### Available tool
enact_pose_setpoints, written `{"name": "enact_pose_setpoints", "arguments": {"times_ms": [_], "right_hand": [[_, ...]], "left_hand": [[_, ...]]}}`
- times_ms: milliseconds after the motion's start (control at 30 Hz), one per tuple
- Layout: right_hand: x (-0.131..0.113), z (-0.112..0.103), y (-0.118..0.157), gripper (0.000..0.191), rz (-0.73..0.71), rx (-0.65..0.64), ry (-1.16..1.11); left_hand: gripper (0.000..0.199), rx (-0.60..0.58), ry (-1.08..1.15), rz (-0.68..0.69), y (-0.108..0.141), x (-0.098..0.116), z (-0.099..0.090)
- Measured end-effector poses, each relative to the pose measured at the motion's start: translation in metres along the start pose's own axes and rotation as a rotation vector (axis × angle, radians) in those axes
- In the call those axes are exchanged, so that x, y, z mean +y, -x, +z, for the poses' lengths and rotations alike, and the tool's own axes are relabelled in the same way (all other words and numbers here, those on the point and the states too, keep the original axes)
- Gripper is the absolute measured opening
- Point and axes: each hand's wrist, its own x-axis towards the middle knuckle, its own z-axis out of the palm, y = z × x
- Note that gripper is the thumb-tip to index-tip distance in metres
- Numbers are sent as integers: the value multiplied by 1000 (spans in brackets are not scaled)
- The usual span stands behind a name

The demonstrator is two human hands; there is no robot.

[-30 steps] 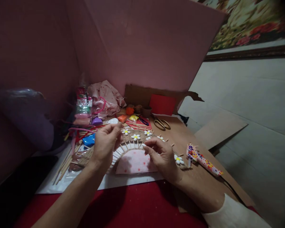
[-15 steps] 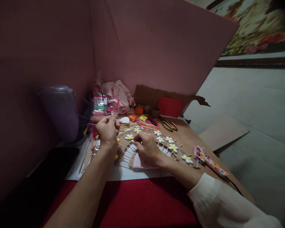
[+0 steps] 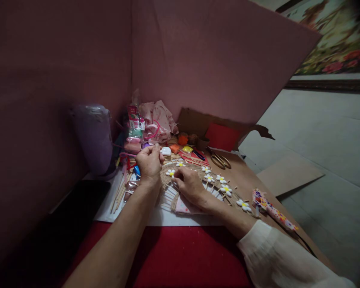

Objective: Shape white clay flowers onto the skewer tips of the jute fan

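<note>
My left hand [image 3: 150, 162] is raised over the left side of the craft piece, fingers curled and thumb pressed to the forefinger; whatever it pinches is too small to make out. Lower down, my right hand [image 3: 190, 185] is closed with its fingertips by a white-petalled flower [image 3: 170, 173] with a yellow middle; its grip is hidden. Beneath lies a half-round woven twine piece [image 3: 165, 181] with sticks fanning out and several such flowers [image 3: 226, 189] along its band. A pink cloth-covered part [image 3: 184, 207] sits at its inner edge. A white clay packet [image 3: 165, 151] is just beyond my left hand.
Bronze-handled scissors [image 3: 220, 160] and a floral glue gun [image 3: 273, 212] lie to the right. Loose sticks [image 3: 119, 194] are at left. Orange [image 3: 175, 148] and yellow clay packets [image 3: 187, 149] stand behind, near pink cloth [image 3: 159, 118]. A purple container [image 3: 93, 136] stands left.
The camera has turned a little left, so the whole scene sits farther right. Both hands stay closed, in nearly the same places over the twine piece.
</note>
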Motion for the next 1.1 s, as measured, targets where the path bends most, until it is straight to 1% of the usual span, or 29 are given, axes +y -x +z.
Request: {"name": "enact_pose_setpoints", "arguments": {"times_ms": [167,433,567,667,767,933,1100], "right_hand": [[0,1,-2,7,39,-7,-13],[3,6,-8,8,87,-26,-34],[5,0,-8,6,54,-44,-40],[6,-10,-5,3,19,-32,-31],[8,-16,-2,5,-5,-29,-5],[12,-12,-2,7,-7,-63,39],[10,-8,-4,9,0,-76,62]], "left_hand": [[17,-5,0,-6,2,2,1],[17,-6,-1,-23,5,4,2],[16,-4,-6,-22,4,3,2],[17,-3,-7,-25,4,2,2],[17,-10,-2,-35,5,3,3],[18,-17,0,-41,7,2,3],[18,-25,-1,-47,6,1,3]]}}
